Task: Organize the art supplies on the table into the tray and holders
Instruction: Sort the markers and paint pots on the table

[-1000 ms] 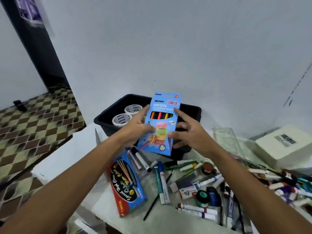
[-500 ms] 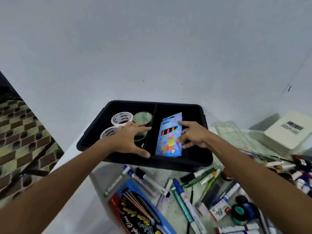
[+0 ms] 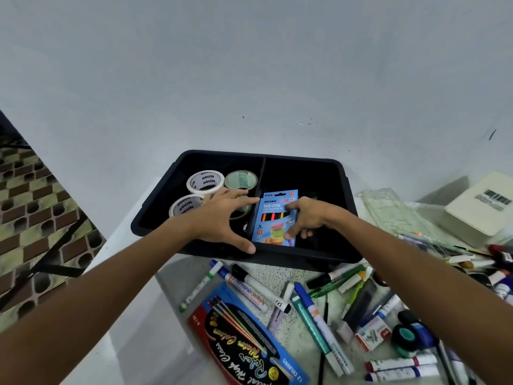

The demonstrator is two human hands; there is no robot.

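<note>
Blue pencil box [image 3: 274, 218] lies in the right compartment of the tray [image 3: 350, 207]. My right hand [image 3: 308, 218] pinches its edge; my left hand [image 3: 222, 215] rests spread over the divider. Next, I'd let go and fetch markers [image 3: 258, 284].

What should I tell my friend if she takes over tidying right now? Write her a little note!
Left hand: open, thumb on the black tray front rim.
Right hand: holding the neon pencil box in the tray's right compartment.
Done: tape rolls in the left compartment; pencil box just placed.
Left: markers, water colour pack and paint tubes on the table.
</note>
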